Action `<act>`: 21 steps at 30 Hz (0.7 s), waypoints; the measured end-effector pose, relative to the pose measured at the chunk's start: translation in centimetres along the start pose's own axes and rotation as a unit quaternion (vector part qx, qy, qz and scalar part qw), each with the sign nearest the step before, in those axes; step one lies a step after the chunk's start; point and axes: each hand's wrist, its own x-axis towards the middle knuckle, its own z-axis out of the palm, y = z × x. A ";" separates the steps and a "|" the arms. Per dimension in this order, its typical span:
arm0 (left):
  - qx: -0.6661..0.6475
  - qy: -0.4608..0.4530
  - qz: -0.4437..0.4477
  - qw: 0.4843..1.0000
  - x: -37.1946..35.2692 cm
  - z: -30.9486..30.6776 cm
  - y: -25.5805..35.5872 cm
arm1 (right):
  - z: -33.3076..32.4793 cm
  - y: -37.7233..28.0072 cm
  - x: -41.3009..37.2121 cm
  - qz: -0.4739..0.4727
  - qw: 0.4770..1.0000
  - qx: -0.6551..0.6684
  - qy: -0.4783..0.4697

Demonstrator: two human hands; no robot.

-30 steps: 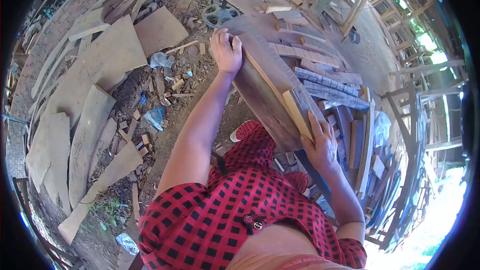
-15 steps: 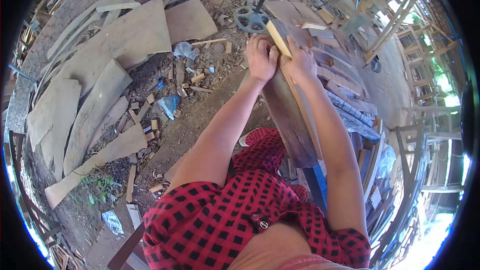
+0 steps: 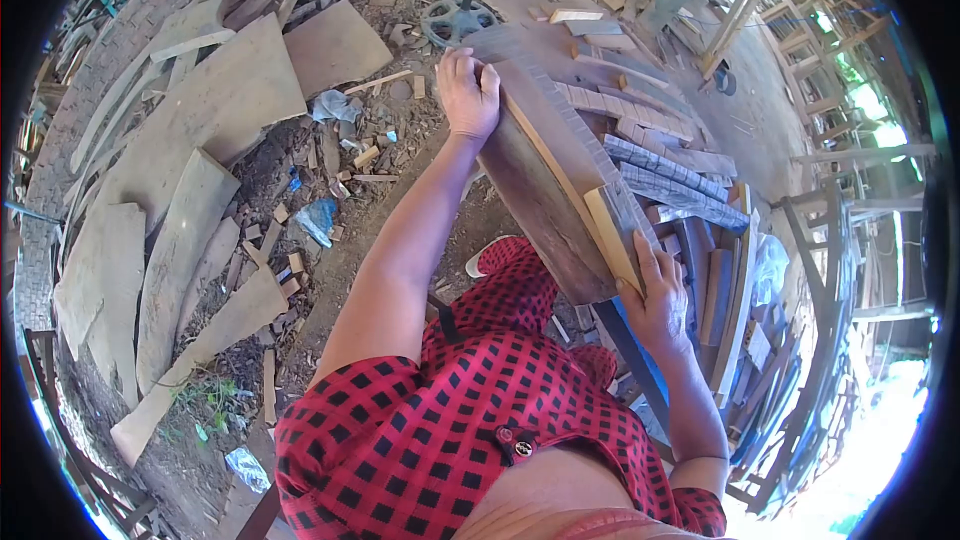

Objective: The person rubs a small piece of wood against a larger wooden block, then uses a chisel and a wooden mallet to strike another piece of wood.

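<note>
A dark, worn plank-like surface (image 3: 545,215) runs away from my body, with a narrow pale edge along its right side. My right hand (image 3: 660,300) grips the near end of a short pale wooden strip (image 3: 612,235), thumb on the left and fingers on the right. The strip lies along that edge, against a flat brownish board (image 3: 560,120). At the far end, my left hand (image 3: 468,95) has its fingers bent together over the dark surface; what lies under them is hidden. Just beyond it is a grey spoked handwheel (image 3: 455,22).
Large sawn slabs (image 3: 220,90) lie on the left, with offcuts and blue plastic (image 3: 317,222) on the dirt floor. Stacked timber pieces (image 3: 680,180) crowd the right side. A blue metal support (image 3: 635,360) stands below the near end. Wooden framing (image 3: 840,210) rises at far right.
My right hand has drawn back toward my body with the pale strip, away from my left hand. The left hand stays at the far end. The view has shifted slightly.
</note>
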 end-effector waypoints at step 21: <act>-0.005 0.012 0.008 1.000 0.7 -0.7 0.8 | 6.7 -3.7 20.9 0.020 0.999 -0.030 -0.015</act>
